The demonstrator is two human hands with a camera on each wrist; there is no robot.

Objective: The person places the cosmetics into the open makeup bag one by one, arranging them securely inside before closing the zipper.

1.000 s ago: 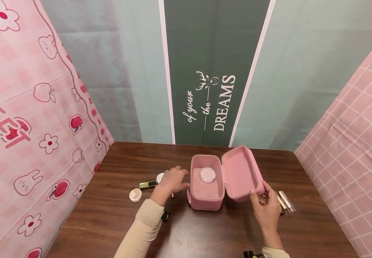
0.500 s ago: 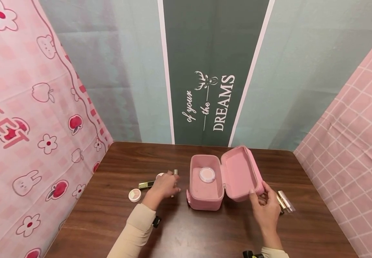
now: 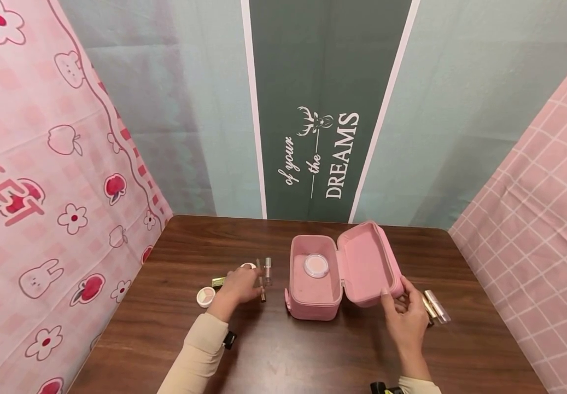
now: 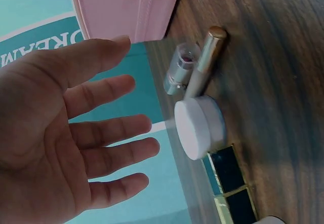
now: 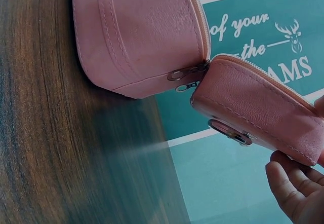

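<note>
A pink zip-up makeup case [image 3: 315, 313] stands unzipped on the table, its lid [image 3: 368, 261] folded out to the right. Inside lies a round, pale pink compact [image 3: 316, 266]. My right hand [image 3: 406, 317] grips the lid's right edge between thumb and fingers. Left of the case, my left hand [image 3: 236, 285] hovers palm down with its fingers apart, holding nothing. Beneath and around it, the left wrist view shows a round white container [image 4: 195, 127], a slim gold-capped tube [image 4: 211, 46], a clear tube [image 4: 181, 68] and a black-and-gold item [image 4: 230, 176].
At the left, a round palette with pale sections [image 3: 206, 297] lies on the wooden table [image 3: 283, 361]. Gold and clear tubes [image 3: 438, 307] lie right of the lid, partly behind my right hand. Printed cloths hang along the table's back and sides.
My left hand has moved left, away from the case and over the loose cosmetics, uncovering the slim tubes. My right hand keeps its grip on the lid.
</note>
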